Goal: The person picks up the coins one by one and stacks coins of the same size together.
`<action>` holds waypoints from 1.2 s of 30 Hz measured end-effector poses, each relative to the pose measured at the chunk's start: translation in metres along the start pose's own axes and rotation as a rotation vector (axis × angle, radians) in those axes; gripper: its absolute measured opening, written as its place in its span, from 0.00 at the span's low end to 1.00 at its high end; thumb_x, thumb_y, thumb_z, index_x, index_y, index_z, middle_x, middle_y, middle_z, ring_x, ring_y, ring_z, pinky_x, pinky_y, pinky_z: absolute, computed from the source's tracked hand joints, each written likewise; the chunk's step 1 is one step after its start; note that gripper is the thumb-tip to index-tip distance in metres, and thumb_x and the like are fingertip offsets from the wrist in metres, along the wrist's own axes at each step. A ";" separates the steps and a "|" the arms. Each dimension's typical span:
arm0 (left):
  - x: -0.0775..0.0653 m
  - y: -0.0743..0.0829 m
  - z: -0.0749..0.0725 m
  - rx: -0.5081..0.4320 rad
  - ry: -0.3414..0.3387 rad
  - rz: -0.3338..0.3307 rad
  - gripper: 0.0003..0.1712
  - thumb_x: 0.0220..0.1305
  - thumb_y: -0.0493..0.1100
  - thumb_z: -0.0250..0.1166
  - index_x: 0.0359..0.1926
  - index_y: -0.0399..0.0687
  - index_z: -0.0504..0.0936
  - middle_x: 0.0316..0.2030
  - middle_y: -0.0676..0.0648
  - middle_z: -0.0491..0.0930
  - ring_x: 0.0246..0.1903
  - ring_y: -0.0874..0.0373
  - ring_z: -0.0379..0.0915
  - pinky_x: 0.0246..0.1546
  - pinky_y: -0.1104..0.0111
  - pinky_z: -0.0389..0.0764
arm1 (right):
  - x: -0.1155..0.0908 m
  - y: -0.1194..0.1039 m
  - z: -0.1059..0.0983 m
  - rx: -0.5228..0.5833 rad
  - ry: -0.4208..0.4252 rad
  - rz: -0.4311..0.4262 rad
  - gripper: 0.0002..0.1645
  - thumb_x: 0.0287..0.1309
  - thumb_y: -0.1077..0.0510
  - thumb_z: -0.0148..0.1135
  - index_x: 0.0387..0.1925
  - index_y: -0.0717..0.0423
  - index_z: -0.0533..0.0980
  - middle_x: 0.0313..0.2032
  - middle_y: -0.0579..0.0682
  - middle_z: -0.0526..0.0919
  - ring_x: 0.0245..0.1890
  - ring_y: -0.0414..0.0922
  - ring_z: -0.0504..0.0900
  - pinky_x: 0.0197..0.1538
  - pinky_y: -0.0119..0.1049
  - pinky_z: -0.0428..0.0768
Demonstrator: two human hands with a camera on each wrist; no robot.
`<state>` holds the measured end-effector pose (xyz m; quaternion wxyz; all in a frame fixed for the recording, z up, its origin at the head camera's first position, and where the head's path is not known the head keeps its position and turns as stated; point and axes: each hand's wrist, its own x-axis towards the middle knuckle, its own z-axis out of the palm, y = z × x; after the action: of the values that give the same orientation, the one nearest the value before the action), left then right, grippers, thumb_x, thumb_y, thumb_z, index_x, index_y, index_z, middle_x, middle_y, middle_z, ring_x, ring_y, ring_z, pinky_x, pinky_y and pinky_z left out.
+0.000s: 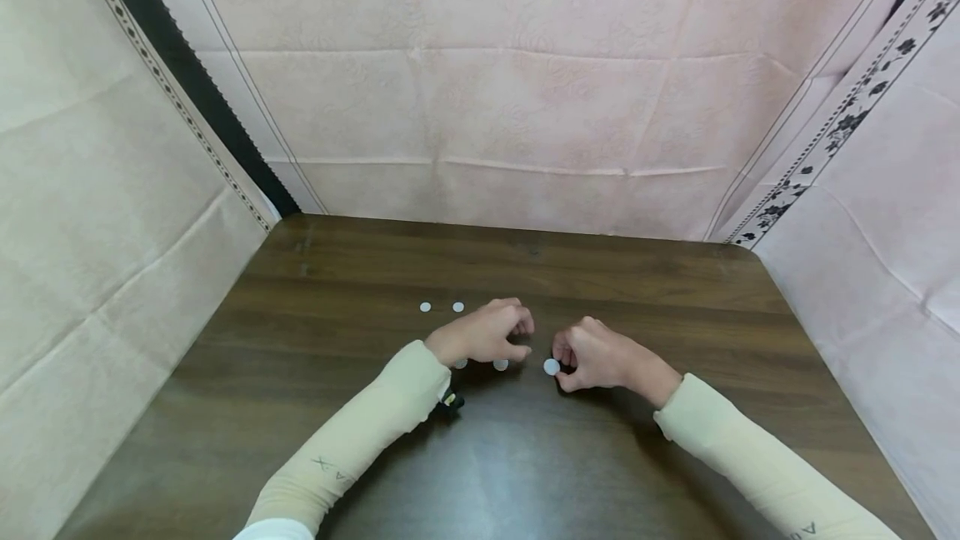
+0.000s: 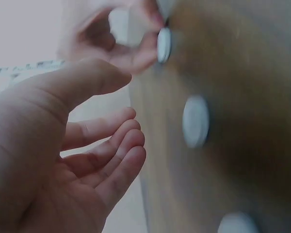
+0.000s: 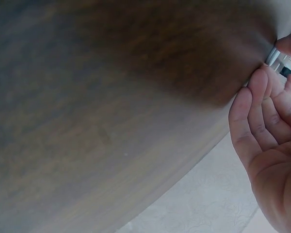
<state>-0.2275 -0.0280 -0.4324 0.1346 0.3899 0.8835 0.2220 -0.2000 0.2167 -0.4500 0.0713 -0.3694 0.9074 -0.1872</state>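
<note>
A small round white disc [image 1: 551, 367] sits at the fingertips of my right hand [image 1: 603, 358], pinched by its edges between thumb and fingers, close over the brown wooden table. The right wrist view shows this disc [image 3: 272, 56] edge-on between the thumb and a fingertip. To its left, my left hand [image 1: 486, 332] hovers over the table with fingers loosely bent and thumb apart, holding nothing. Another white disc [image 1: 500, 365] lies just below the left thumb, and one more disc [image 1: 461, 363] shows partly beside the left wrist.
Two further white discs, one at far left [image 1: 425, 307] and one nearer the left hand [image 1: 458, 307], lie behind the left wrist. Pale cloth [image 1: 480, 123] hangs along the table's back edge and both sides. A small black device [image 1: 452, 399] is at the left cuff.
</note>
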 end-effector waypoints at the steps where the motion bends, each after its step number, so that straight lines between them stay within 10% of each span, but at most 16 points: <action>1: -0.003 -0.004 -0.005 -0.007 0.007 -0.004 0.18 0.72 0.46 0.69 0.57 0.41 0.83 0.52 0.46 0.80 0.52 0.54 0.77 0.56 0.63 0.81 | 0.000 0.000 0.000 -0.001 0.003 0.001 0.08 0.50 0.56 0.78 0.28 0.50 0.83 0.24 0.39 0.84 0.25 0.28 0.79 0.30 0.24 0.80; 18: -0.051 -0.059 -0.063 0.034 0.076 -0.138 0.20 0.70 0.42 0.69 0.58 0.35 0.82 0.53 0.39 0.80 0.53 0.46 0.78 0.58 0.55 0.82 | -0.002 0.001 -0.001 -0.001 0.000 0.011 0.08 0.50 0.57 0.78 0.29 0.50 0.83 0.26 0.39 0.84 0.26 0.28 0.79 0.32 0.24 0.81; 36: -0.075 -0.109 -0.072 0.118 0.054 -0.250 0.19 0.69 0.41 0.71 0.56 0.36 0.82 0.52 0.41 0.80 0.54 0.47 0.77 0.59 0.53 0.81 | -0.001 0.001 0.000 0.017 -0.011 0.021 0.09 0.50 0.56 0.78 0.31 0.51 0.83 0.28 0.40 0.85 0.28 0.30 0.81 0.33 0.24 0.81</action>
<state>-0.2765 -0.1700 -0.4200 0.1144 0.2779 0.9400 0.1614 -0.1999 0.2178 -0.4500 0.0814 -0.3602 0.9093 -0.1920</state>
